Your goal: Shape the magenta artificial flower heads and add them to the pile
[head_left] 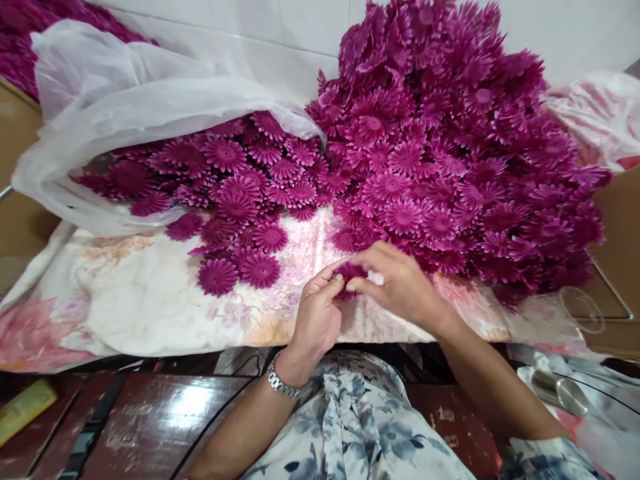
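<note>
Near the cloth's front edge, my left hand (320, 310) pinches a small magenta artificial flower piece (350, 272) between thumb and fingers. My right hand (393, 280) is bent round the same piece from the other side, its thumb and fingertips closed at the edge; they partly cover it. Just behind my hands rises a large heap of magenta artificial flowers (410, 160). To the left, more flower pieces (235, 200) spill from the mouth of a white plastic bag (165, 100). A few loose flat ones (217, 275) lie on the cloth.
A floral cloth (125, 300) covers the work surface. Cardboard boxes (17, 153) stand at both sides. At lower right are a clear plastic ring (583, 310) and a metal cylinder (560, 392). A dark red wooden surface (145, 413) with a black strap (93, 427) lies below.
</note>
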Motion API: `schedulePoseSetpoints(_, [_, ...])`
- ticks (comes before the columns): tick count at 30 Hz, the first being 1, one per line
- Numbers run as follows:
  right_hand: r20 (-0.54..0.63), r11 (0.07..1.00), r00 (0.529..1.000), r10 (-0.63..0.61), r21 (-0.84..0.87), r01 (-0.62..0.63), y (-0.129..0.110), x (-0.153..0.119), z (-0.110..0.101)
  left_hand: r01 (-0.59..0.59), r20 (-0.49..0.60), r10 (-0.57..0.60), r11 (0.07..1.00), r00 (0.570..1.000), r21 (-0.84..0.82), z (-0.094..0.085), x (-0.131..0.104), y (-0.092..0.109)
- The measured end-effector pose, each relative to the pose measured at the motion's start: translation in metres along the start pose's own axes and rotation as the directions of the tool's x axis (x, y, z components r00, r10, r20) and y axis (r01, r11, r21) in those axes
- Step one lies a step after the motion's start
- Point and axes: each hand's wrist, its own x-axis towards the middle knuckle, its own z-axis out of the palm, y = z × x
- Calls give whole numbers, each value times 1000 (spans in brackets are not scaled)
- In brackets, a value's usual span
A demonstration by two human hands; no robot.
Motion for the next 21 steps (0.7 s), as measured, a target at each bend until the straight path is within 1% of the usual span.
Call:
schedulePoseSetpoints(2, [41,995,998,46,84,-49,-7,-13,23,32,30,-33,999,999,18,-1,-1,-3])
schedulePoseSetpoints(3, [43,987,996,79,140,-84,-7,-16,29,38,40,-39,999,998,38,-2,-2,-5])
schedulePoseSetpoints(4, [52,971,992,111,205,-120,-6,-17,32,34,44,-37,998,998,54,-3,-3,-6])
schedulePoseSetpoints(6, [93,932,983,156,315,-178,-2,-16,32,15,41,-18,998,999,65,-6,-4,-9])
schedulePoseSetpoints(8, [117,910,979,166,364,-198,1,-14,28,5,27,-6,999,1000,52,-8,-4,-10])
schedulePoseSetpoints(12, [101,932,985,139,324,-165,-3,-14,21,-27,35,26,999,999,40,-8,-4,-7])
schedulePoseSetpoints(15, [71,969,996,60,234,-75,-6,-16,23,-42,28,41,998,999,46,-9,-3,-3])
schedulePoseSetpoints(18, [28,989,1000,-1,150,-3,-4,-18,29,-16,9,15,997,1000,69,-11,-2,-2])
schedulePoseSetpoints(21, [0,993,1000,-24,117,24,-1,-20,34,20,-1,-20,995,1000,96,-12,-2,-4])
